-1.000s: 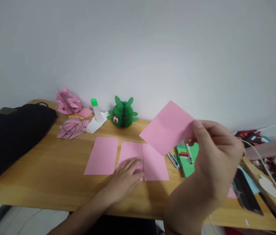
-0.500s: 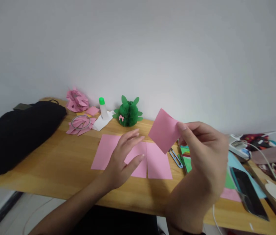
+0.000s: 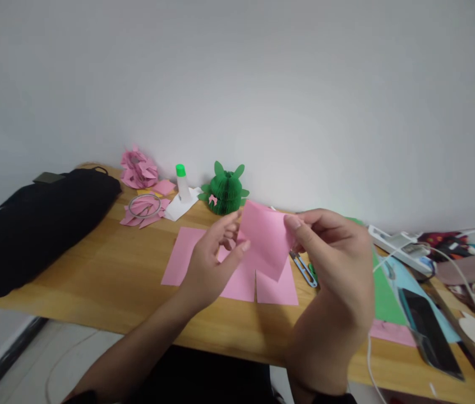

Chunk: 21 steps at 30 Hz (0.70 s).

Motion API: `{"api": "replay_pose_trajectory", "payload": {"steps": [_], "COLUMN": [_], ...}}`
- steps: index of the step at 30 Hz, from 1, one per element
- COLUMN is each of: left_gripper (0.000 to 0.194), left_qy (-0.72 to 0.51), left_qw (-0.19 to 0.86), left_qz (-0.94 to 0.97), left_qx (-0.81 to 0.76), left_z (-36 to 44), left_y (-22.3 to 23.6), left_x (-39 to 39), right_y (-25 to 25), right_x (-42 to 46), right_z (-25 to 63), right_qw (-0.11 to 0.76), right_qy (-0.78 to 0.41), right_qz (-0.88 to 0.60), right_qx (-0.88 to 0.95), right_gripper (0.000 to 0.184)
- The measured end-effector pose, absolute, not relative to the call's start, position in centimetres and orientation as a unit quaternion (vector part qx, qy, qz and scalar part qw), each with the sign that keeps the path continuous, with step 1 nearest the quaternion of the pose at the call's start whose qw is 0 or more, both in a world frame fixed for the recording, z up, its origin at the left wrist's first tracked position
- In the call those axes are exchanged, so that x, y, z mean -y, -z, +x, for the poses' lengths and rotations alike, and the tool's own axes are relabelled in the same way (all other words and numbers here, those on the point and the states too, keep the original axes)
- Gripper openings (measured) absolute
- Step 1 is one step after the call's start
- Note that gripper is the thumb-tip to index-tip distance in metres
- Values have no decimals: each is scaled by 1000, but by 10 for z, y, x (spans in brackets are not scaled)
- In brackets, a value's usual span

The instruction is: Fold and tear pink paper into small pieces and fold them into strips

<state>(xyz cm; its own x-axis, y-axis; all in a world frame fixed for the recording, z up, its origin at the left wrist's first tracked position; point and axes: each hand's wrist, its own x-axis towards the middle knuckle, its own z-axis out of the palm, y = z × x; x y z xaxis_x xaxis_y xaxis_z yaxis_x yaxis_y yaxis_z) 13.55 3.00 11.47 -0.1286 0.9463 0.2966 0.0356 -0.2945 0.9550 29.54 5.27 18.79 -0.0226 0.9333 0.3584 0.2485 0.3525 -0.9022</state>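
A single sheet of pink paper (image 3: 264,238) is held up above the wooden table. My right hand (image 3: 333,258) pinches its right corner between thumb and fingers. At the sheet's left edge is my left hand (image 3: 214,261), thumb and fingers parted around that edge; whether it touches the paper is hard to tell. Beneath my hands, pink paper pieces lie side by side: a left one (image 3: 181,255), a middle one (image 3: 239,286) and a right one (image 3: 279,289). The raised sheet and my hands partly cover them.
Along the wall stand a green paper figure (image 3: 225,193), a glue stick (image 3: 183,185) and a crumpled pink paper shape (image 3: 138,170). A black bag (image 3: 47,224) lies left. To the right are blue thread snips (image 3: 303,270), a phone (image 3: 428,331) and a power strip (image 3: 401,249).
My left hand has lifted off the table pieces and moved up to the raised sheet's left edge. My right hand has brought that sheet leftward and lower. The camera view has shifted slightly.
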Motion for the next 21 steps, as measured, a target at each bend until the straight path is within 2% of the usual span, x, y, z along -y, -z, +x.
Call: {"api": "replay_pose_trajectory", "payload": {"steps": [4, 7, 11, 18, 21], "left_gripper": [22, 15, 12, 17, 16], "left_qy": [-594, -610, -632, -642, -647], "left_qw": [490, 491, 462, 456, 472], "left_qz": [457, 428, 415, 407, 403], "left_qx": [-445, -451, -464, -462, -444], "left_z": [130, 128, 127, 122, 122], "left_y": [-123, -128, -132, -132, -133], "left_x": [-29, -27, -23, -22, -21], "right_y": [-188, -188, -188, -188, -186], "right_x": [-53, -53, -55, -54, -53], "right_z": [296, 295, 295, 300, 302], "right_qw": [525, 532, 521, 402, 380], "right_qy": [-334, -337, -333, -395, -417], "right_qz": [-461, -458, -459, -439, -424], "right_qx": [633, 627, 638, 700, 708], "right_gripper": [16, 16, 19, 16, 15]}}
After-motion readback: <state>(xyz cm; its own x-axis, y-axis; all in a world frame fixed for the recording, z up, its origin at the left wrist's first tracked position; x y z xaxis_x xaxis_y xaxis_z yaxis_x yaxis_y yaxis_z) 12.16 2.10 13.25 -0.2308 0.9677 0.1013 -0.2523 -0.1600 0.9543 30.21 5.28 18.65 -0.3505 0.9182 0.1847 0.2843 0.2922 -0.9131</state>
